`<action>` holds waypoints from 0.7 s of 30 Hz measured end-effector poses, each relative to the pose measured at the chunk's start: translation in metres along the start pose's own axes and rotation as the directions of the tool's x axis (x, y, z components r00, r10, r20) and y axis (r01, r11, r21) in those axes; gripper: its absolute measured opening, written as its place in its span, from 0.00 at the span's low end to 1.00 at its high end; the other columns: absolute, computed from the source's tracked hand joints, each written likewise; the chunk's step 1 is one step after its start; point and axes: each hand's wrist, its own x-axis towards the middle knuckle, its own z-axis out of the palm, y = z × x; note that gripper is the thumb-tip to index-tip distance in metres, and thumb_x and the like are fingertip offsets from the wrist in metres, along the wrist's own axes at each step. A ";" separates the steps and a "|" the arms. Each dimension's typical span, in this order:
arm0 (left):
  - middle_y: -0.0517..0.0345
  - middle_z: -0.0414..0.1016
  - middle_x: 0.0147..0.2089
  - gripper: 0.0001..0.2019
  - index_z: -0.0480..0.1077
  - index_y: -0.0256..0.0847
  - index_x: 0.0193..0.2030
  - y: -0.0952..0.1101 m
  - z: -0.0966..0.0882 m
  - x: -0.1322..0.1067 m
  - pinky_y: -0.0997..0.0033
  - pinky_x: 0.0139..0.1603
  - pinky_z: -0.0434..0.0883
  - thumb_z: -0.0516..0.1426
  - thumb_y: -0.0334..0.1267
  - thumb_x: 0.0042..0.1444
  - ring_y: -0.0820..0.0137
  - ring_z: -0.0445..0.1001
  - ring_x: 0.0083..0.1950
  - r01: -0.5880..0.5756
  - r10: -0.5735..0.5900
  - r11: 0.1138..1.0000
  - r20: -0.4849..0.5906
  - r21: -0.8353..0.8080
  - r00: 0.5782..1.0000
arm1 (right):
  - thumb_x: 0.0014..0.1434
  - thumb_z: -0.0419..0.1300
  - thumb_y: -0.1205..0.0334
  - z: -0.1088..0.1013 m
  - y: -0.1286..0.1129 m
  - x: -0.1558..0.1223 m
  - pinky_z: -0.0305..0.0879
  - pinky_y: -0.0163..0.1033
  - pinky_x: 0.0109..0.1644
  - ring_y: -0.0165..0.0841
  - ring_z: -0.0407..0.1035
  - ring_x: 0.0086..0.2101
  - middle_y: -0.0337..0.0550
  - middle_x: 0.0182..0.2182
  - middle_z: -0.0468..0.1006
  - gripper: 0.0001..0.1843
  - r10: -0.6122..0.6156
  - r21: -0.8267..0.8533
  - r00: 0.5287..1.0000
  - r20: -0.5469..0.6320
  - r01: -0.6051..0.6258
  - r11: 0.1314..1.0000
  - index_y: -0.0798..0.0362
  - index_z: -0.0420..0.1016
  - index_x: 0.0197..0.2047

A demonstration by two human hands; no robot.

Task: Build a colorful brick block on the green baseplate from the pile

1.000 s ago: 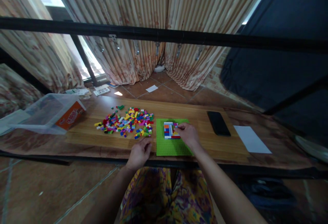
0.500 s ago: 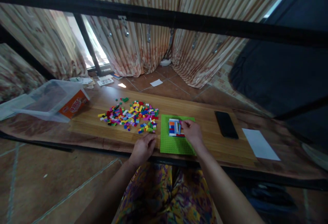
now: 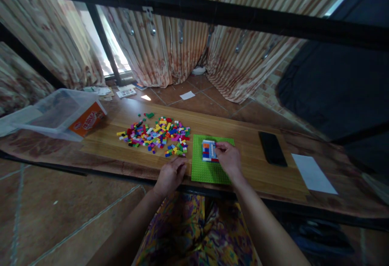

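Observation:
A green studded baseplate (image 3: 202,172) lies on the wooden board, with a low build of white, blue, red and orange building bricks (image 3: 206,151) on it. My right hand (image 3: 229,158) reaches over the right side of this build, its fingertips pinched on a small brick there, largely hidden by the fingers. My left hand (image 3: 170,175) rests at the board's near edge, left of the baseplate and apart from it. Its fingers are curled in with the thumb against them; whatever may be between them is hidden. Just beyond it spreads a pile of loose coloured bricks (image 3: 158,135).
A clear plastic box (image 3: 57,116) with an orange label stands at the left. To the right lie a black phone (image 3: 272,148) and a white sheet of paper (image 3: 313,173). A dark metal bar (image 3: 194,8) crosses above the table, before striped curtains (image 3: 170,59).
The whole view has shifted slightly as the head moved. My right hand stays at the build's right side, its fingertips close against the bricks. My left hand has hardly moved.

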 end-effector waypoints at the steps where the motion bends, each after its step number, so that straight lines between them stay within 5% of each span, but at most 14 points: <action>1: 0.54 0.76 0.43 0.09 0.71 0.43 0.44 0.000 0.000 0.000 0.68 0.49 0.71 0.52 0.33 0.60 0.68 0.75 0.47 -0.001 0.001 1.000 0.000 0.003 1.000 | 0.50 0.58 0.63 0.000 -0.001 0.000 0.69 0.39 0.38 0.33 0.74 0.30 0.42 0.30 0.81 0.11 0.002 -0.007 1.000 -0.001 -0.002 1.000 0.52 0.78 0.37; 10: 0.53 0.75 0.43 0.09 0.72 0.42 0.43 0.003 -0.002 0.001 0.67 0.49 0.72 0.52 0.33 0.60 0.68 0.74 0.47 0.016 -0.016 1.000 0.007 0.007 1.000 | 0.52 0.57 0.64 -0.001 -0.012 0.001 0.69 0.40 0.39 0.35 0.75 0.31 0.44 0.31 0.82 0.10 -0.002 -0.073 1.000 -0.018 0.001 0.997 0.52 0.78 0.37; 17: 0.53 0.75 0.45 0.09 0.71 0.43 0.44 0.003 -0.001 0.000 0.67 0.50 0.71 0.52 0.33 0.60 0.68 0.74 0.48 0.014 -0.014 1.000 0.001 -0.011 1.000 | 0.52 0.59 0.63 -0.010 -0.004 -0.021 0.71 0.42 0.45 0.35 0.75 0.37 0.47 0.40 0.81 0.17 -0.088 0.088 0.988 0.126 0.077 0.993 0.53 0.74 0.47; 21: 0.53 0.76 0.44 0.09 0.71 0.43 0.44 0.002 -0.001 0.000 0.67 0.50 0.72 0.52 0.33 0.60 0.68 0.75 0.48 0.015 -0.015 1.000 0.000 -0.001 1.000 | 0.51 0.59 0.66 -0.015 -0.005 -0.030 0.70 0.42 0.45 0.34 0.74 0.36 0.46 0.42 0.79 0.19 -0.153 0.004 0.976 0.154 0.154 0.988 0.51 0.74 0.48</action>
